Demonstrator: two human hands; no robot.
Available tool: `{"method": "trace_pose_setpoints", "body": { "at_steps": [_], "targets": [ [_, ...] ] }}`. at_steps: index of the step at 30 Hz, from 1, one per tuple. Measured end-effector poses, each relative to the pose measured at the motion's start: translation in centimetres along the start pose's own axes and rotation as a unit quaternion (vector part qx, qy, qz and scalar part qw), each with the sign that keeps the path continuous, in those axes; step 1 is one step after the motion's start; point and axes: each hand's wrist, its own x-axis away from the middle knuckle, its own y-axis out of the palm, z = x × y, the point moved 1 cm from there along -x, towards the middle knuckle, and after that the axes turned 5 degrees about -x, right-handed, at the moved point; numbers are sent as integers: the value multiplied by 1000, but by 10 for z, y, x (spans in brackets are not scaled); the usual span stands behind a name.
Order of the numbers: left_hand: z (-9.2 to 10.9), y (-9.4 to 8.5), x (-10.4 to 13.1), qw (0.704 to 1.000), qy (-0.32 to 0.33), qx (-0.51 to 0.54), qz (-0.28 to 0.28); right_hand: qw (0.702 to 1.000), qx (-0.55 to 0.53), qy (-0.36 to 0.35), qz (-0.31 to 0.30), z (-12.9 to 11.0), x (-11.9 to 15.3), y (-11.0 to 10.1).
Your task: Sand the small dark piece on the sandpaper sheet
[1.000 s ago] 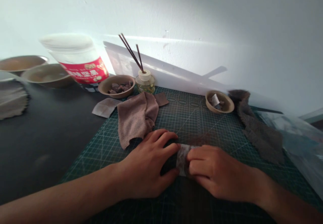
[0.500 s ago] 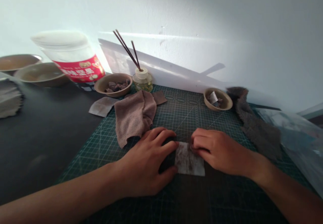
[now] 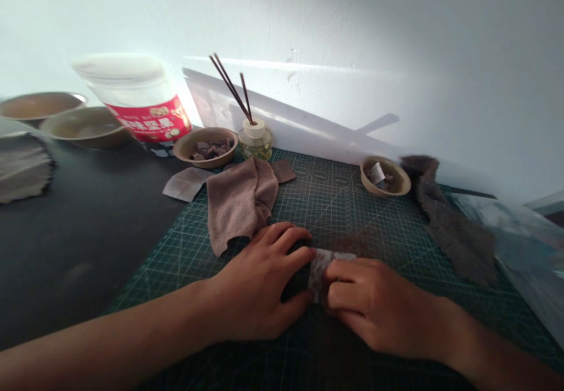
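Observation:
A small pale sheet (image 3: pixel 318 270) with dark smudges lies flat on the green cutting mat (image 3: pixel 304 197). The spread fingers of my left hand (image 3: pixel 264 285) rest on the mat, with thumb and fingertips touching the sheet's left edge. Over the sheet's right part, my right hand (image 3: pixel 374 303) is closed, its fingertips bent down against the surface. Whatever those fingers hold is hidden beneath them. Just beyond my left hand lies a crumpled brownish cloth (image 3: pixel 240 203).
Beyond the cloth stand a bowl of dark stone-like chunks (image 3: pixel 207 135) and a reed diffuser (image 3: pixel 255 138). Another small bowl (image 3: pixel 385 175) sits back right beside a dark frayed cloth (image 3: pixel 458 232). A red-labelled tub (image 3: pixel 145 115) and more bowls (image 3: pixel 83 127) stand left.
My right hand has slid toward me, from the sheet's far right edge to its nearer part, fingers still closed. My left hand keeps its place on the sheet's left edge. The view has shifted slightly.

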Motion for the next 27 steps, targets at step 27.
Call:
{"method": "trace_pose_setpoints", "body": {
  "at_steps": [27],
  "targets": [
    [-1,0,-1,1000,5,-15,2,998,37,43,10,6,5,-3]
  ]
}}
